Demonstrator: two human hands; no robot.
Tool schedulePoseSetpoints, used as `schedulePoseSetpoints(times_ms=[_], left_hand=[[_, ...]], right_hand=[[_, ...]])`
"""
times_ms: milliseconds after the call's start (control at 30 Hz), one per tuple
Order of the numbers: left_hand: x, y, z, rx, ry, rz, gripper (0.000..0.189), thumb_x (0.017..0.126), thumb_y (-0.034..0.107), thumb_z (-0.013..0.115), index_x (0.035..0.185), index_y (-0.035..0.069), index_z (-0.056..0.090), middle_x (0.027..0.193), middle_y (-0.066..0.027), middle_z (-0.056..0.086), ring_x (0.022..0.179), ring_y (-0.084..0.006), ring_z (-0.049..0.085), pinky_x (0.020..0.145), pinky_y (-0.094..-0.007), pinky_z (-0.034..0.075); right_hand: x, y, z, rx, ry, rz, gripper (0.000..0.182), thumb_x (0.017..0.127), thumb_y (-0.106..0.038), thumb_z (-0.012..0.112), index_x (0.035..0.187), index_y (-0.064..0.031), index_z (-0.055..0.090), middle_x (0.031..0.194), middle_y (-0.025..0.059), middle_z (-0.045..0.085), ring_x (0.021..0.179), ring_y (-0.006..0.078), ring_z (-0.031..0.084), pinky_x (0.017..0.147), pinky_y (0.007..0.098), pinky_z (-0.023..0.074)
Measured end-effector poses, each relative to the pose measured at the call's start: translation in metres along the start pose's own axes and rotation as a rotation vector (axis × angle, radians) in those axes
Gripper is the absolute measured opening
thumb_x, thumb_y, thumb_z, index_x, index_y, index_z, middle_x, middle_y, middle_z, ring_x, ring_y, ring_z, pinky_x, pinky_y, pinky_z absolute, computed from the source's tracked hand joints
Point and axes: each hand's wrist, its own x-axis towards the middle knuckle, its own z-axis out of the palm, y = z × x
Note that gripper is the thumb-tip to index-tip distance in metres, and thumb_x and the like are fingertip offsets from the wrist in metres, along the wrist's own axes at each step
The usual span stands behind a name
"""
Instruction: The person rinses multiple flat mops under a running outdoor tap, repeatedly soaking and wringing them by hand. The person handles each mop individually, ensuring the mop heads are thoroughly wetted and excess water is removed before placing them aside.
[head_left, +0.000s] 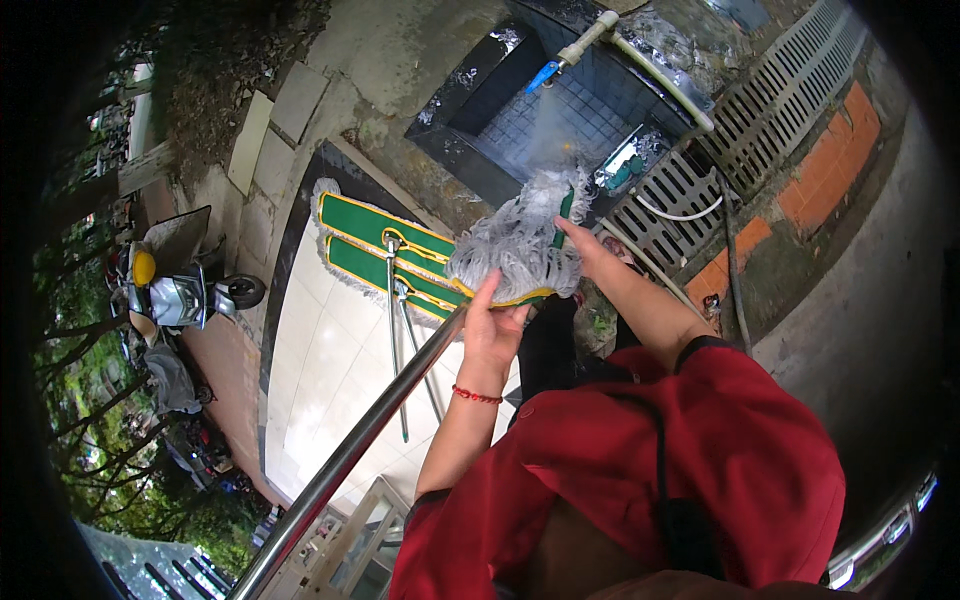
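My left hand (491, 322) holds the yellow-edged border of a wet grey string dust-mop head (517, 240), its strands facing up. My right hand (585, 251) grips the other side of the mop head, near a green strip of its backing. Beyond it, water sprays from a tap with a blue lever handle (543, 76) into a tiled basin (502, 135). Two green flat mops (382, 225) with yellow trim and metal handles lie on the pale tiles, left of my hands.
A thick metal rail (360, 435) slants past my left forearm. Drain grates (757, 112) and a dark hose (735, 277) lie at the right. A green object (624, 174) sits at the basin's edge. A scooter (180, 300) is parked at the far left.
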Motion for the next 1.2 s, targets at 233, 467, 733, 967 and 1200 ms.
schedulePoseSetpoints(times_ms=[233, 467, 733, 967, 1200], left_hand=[[-0.025, 0.017, 0.001, -0.22, -0.098, 0.022, 0.033, 0.073, 0.002, 0.056, 0.106, 0.001, 0.05, 0.107, -0.0137, 0.055, 0.101, -0.0271, 0.053, 0.09, -0.0382, 0.044], [0.009, 0.056, -0.05, -0.887, -0.052, -0.272, 0.05, 0.077, 0.015, 0.057, 0.114, -0.013, 0.039, 0.108, -0.0197, 0.053, 0.094, -0.0256, 0.057, 0.075, -0.0262, 0.054], [0.147, -0.023, -0.056, -0.446, 0.12, -0.096, 0.028, 0.072, 0.003, 0.054, 0.1, 0.001, 0.052, 0.102, -0.0133, 0.057, 0.1, -0.0272, 0.054, 0.09, -0.0428, 0.044], [0.103, -0.025, -0.115, -0.285, 0.116, -0.081, 0.032, 0.072, 0.001, 0.052, 0.104, 0.001, 0.05, 0.109, -0.0134, 0.055, 0.102, -0.0288, 0.053, 0.093, -0.0423, 0.041], [0.087, -0.042, -0.125, -0.119, 0.118, -0.1, 0.036, 0.071, -0.001, 0.054, 0.106, 0.004, 0.05, 0.104, -0.0098, 0.057, 0.097, -0.0262, 0.056, 0.088, -0.0398, 0.045]], right_hand=[[-0.029, -0.049, 0.047, -0.284, 0.082, -0.301, 0.022, 0.078, -0.012, 0.052, 0.093, 0.0046, 0.054, 0.082, 0.0149, 0.06, 0.072, 0.025, 0.06, 0.061, 0.0377, 0.0503], [-0.003, -0.067, 0.134, -0.874, 0.119, -0.427, 0.045, 0.071, -0.032, 0.064, 0.095, 0.0043, 0.055, 0.085, 0.0168, 0.06, 0.078, 0.0282, 0.058, 0.064, 0.0398, 0.0463], [-0.025, -0.072, 0.002, -0.778, 0.122, -0.163, 0.079, 0.075, -0.043, 0.061, 0.136, -0.0125, 0.02, 0.127, 0.0112, 0.037, 0.102, 0.0254, 0.043, 0.07, 0.0381, 0.0421], [-0.086, -0.046, -0.115, -0.925, 0.383, -0.084, 0.047, 0.079, -0.033, 0.059, 0.113, -0.003, 0.047, 0.094, 0.0069, 0.055, 0.065, 0.0154, 0.051, 0.052, 0.0298, 0.0405], [-0.088, -0.043, -0.146, -0.949, 0.401, -0.115, 0.034, 0.079, -0.027, 0.057, 0.102, -0.0025, 0.051, 0.074, 0.0019, 0.053, 0.059, 0.0108, 0.048, 0.047, 0.025, 0.0348]])
